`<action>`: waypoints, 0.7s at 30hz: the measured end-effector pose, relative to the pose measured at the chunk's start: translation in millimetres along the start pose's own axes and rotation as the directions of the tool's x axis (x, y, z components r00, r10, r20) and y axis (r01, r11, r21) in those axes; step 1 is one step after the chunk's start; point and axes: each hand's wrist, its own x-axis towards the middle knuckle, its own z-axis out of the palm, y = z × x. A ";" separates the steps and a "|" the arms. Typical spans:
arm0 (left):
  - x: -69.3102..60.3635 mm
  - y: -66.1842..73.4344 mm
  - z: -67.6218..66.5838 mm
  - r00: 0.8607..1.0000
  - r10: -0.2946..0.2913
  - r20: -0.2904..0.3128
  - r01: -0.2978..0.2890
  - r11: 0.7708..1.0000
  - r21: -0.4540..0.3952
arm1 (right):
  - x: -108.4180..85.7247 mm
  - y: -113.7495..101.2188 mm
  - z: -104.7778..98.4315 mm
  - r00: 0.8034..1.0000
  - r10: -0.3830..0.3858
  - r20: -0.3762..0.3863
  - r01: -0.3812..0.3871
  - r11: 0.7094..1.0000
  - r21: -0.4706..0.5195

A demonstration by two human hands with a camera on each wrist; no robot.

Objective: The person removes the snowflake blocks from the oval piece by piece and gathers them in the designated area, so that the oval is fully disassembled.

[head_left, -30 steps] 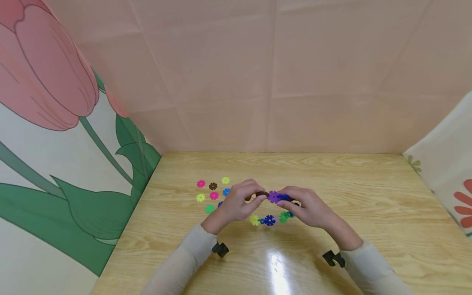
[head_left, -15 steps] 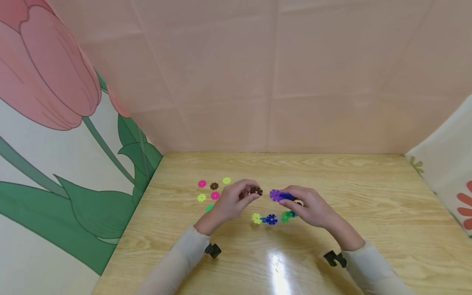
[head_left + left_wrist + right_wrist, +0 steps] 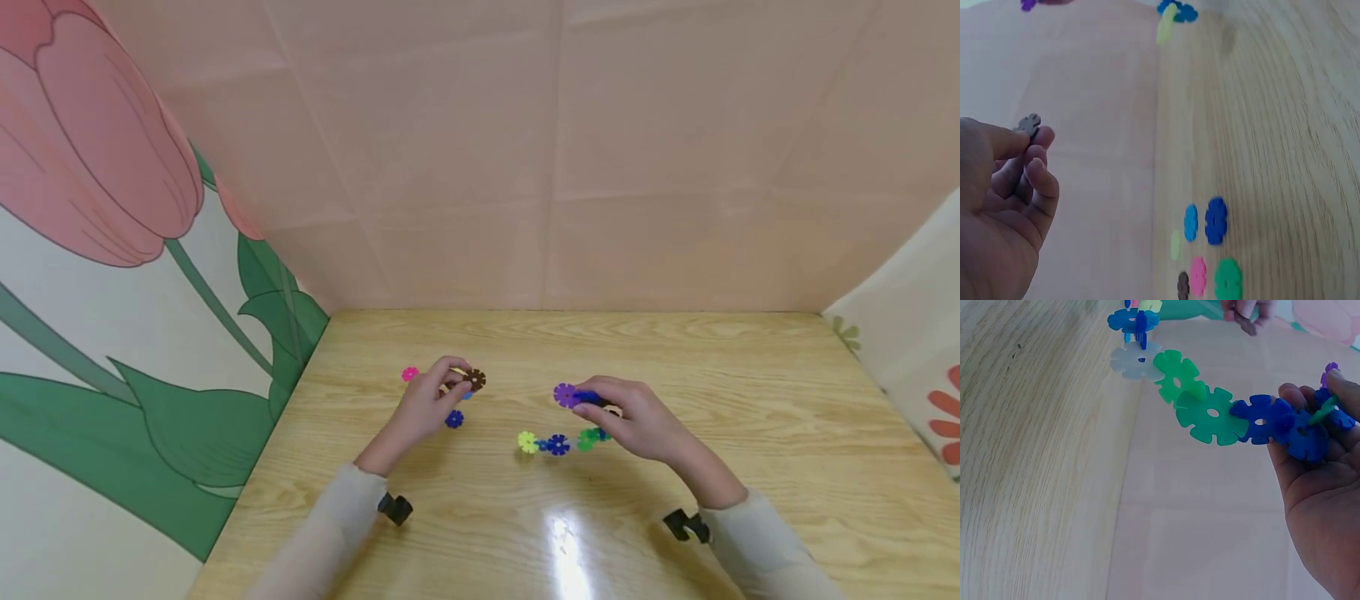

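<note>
My left hand pinches a brown snowflake disc between thumb and fingers, above the loose discs on the table. My right hand grips one end of a chain of interlocked snowflake discs, where a purple disc sticks out past the fingertips. In the right wrist view the chain runs from dark blue discs through a green disc to a clear whitish disc. Its far end carries a yellow disc. The brown and purple discs are apart. My right fingers partly hide the held part.
On the wood-grain table, loose discs lie under and around my left hand: a dark blue disc, a light blue disc, a pink disc, a green disc and others. A pinkish cloth wall stands behind the table.
My left hand has drawn the brown disc away from the purple one and moved left, over the loose discs. My right hand still holds the chain, almost in place.
</note>
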 end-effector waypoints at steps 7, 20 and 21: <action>-4.0 -22.0 -15.4 0.987 -0.159 -0.029 0.157 0.986 -0.051 | -0.4 2.4 0.6 1.000 0.004 -0.001 -0.004 1.000 0.011; -12.9 -55.3 -32.5 0.930 -0.349 -0.114 0.349 0.937 -0.026 | -1.0 5.4 1.5 1.000 0.010 0.003 -0.011 1.000 0.028; -13.0 -57.5 -33.8 0.929 -0.351 -0.119 0.351 0.936 -0.023 | -1.0 5.8 1.7 1.000 0.011 0.003 -0.011 1.000 0.029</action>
